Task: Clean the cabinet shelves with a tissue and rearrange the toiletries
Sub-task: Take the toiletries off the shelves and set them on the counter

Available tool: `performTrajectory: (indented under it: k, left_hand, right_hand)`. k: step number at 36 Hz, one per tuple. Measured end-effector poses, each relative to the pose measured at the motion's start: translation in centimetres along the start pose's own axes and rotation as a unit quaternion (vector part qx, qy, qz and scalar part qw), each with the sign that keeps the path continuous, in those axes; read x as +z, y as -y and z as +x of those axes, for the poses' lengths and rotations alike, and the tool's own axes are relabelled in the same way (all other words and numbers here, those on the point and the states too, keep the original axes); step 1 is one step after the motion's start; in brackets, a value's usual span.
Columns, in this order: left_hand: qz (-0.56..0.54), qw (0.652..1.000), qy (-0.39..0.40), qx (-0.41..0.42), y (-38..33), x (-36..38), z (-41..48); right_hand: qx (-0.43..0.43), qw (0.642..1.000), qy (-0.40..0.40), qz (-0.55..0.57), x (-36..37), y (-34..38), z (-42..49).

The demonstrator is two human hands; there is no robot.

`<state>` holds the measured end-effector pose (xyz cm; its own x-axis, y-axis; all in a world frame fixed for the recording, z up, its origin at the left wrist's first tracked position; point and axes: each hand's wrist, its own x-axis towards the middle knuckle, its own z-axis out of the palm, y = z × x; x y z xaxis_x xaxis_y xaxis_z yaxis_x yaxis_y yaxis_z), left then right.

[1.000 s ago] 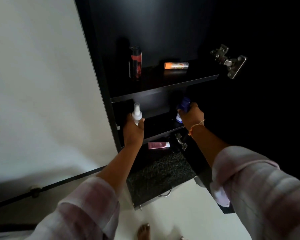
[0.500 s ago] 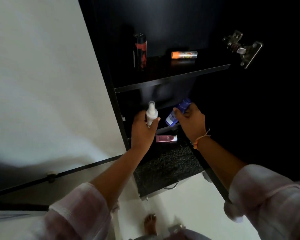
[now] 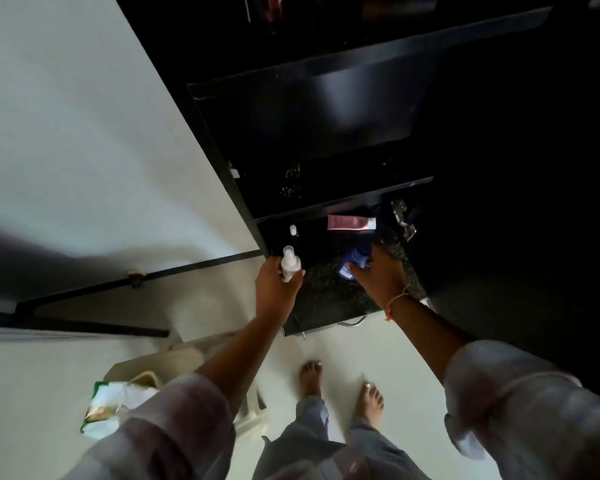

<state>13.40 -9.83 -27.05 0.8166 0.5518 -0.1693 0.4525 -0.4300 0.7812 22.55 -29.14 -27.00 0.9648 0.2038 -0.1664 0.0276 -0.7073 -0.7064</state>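
My left hand (image 3: pixel 277 289) grips a small white spray bottle (image 3: pixel 290 264), nozzle up, just in front of the black cabinet's left side wall. My right hand (image 3: pixel 378 275) grips a blue bottle (image 3: pixel 354 259) over the speckled dark bottom shelf (image 3: pixel 329 299). A pink tube (image 3: pixel 351 223) lies on its side further back on that shelf, under the edge of the middle shelf (image 3: pixel 343 199). The middle shelf looks bare and dark. A red and black can (image 3: pixel 272 8) shows only partly on the top shelf at the frame's upper edge.
A metal door hinge (image 3: pixel 403 220) sits at the right of the bottom shelf. A white wall (image 3: pixel 84 133) lies to the left. On the pale floor stand my bare feet (image 3: pixel 340 389), a cream bag (image 3: pixel 174 362) and a green and white packet (image 3: pixel 104 410).
Both hands have come down from the middle shelf to the bottom shelf level, each still holding its bottle. My view has tilted down, so the top shelf is almost out of frame.
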Motion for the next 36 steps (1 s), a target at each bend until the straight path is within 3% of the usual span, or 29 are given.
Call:
performTrajectory:
  k: [8, 22, 36]
  left_hand:
    - [-0.001, 0.998, -0.026, -0.065, 2.7, 2.7, 1.8]
    - [-0.002, 0.997, -0.049, -0.056, 4.7, 4.6, 3.0]
    - [0.017, 0.999, 0.022, -0.040, 5.6, 2.9, 3.4]
  right_hand:
    - [-0.010, 0.999, 0.042, -0.012, 5.2, -1.2, 2.8]
    - [-0.071, 0.993, 0.090, -0.012, 8.8, 0.0, 4.6]
    - [-0.070, 0.993, 0.088, -0.023, 10.4, -0.4, 4.5]
